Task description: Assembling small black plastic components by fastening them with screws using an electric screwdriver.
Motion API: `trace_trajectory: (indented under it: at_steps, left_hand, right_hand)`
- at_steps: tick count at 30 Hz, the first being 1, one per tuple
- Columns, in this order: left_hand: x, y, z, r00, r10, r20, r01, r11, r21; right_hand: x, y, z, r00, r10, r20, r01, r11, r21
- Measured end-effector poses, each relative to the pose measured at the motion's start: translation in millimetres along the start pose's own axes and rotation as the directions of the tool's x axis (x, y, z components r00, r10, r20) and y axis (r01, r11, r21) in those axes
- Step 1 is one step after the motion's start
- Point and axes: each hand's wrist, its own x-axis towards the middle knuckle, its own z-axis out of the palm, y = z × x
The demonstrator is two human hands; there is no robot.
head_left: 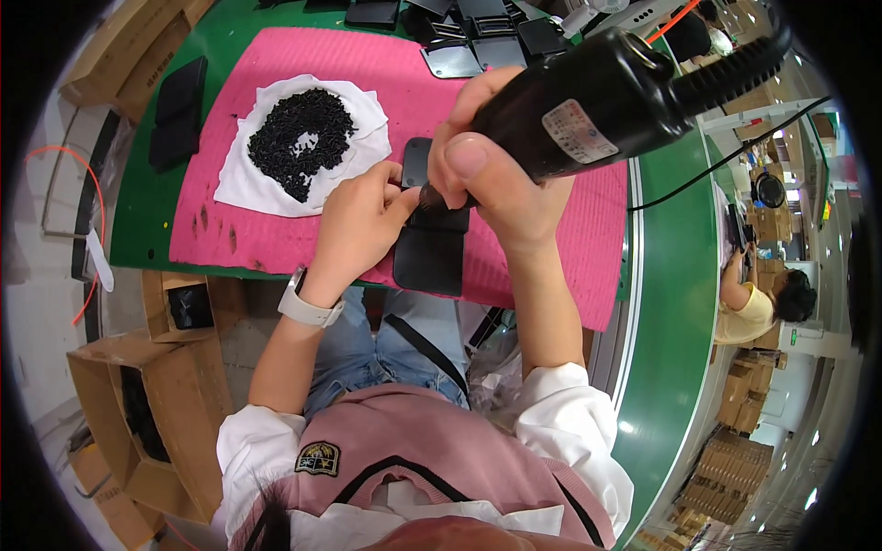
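My right hand (pixel 501 174) is wrapped round a black electric screwdriver (pixel 574 110), tilted with its cable end up to the right. Its lower end points down at a flat black hinged plastic case (pixel 429 261) in front of me. My left hand (pixel 363 220) rests on the case beside the driver's tip, thumb and fingers pinched together. What they hold there, if anything, is hidden. Left of that hand, a heap of small black screws (pixel 285 138) lies in a ring on a white cloth (pixel 234 188). A pink mat (pixel 276 50) lies under all of this.
More black cases (pixel 496 50) crowd the back of the green table (pixel 129 216), and a dark pair (pixel 176 115) lies at its left. Cardboard boxes (pixel 175 367) stand low on the left. A black cable (pixel 726 151) runs right. Another person (pixel 758 303) sits far right.
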Motion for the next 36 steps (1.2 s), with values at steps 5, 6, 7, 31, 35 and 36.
trace_trajectory:
  at_steps: [5, 6, 7, 31, 35, 36]
  left_hand:
    - [-0.2, 4.0, -0.6, 1.000, -0.010, -0.024, 0.010, 1.000, 0.006]
    - [-0.2, 3.7, -0.2, 0.999, -0.008, -0.032, 0.008, 1.000, 0.004]
    - [-0.3, 4.2, -0.1, 0.999, -0.004, -0.041, 0.004, 1.000, 0.006]
    - [1.5, 1.1, 2.9, 0.993, 0.063, -0.101, -0.061, 0.998, 0.027]
    - [0.6, 3.8, 2.4, 0.998, 0.000, -0.065, -0.001, 1.000, -0.013]
    - [0.4, 2.1, 2.7, 0.997, 0.021, -0.080, -0.021, 1.000, -0.001]
  right_hand:
    - [2.1, 4.1, -0.3, 1.000, -0.012, 0.019, 0.012, 1.000, -0.005]
    - [2.3, 5.1, -0.9, 0.999, -0.025, 0.031, 0.025, 1.000, -0.002]
    - [2.5, 4.8, -1.4, 0.999, -0.025, 0.031, 0.025, 1.000, 0.000]
    - [2.9, 8.4, -5.3, 0.996, -0.014, 0.092, 0.012, 1.000, 0.024]
    - [2.9, 9.6, -8.8, 0.992, -0.005, 0.127, -0.006, 0.996, 0.086]
    - [2.2, 10.2, -7.9, 0.992, -0.008, 0.127, -0.004, 0.996, 0.094]
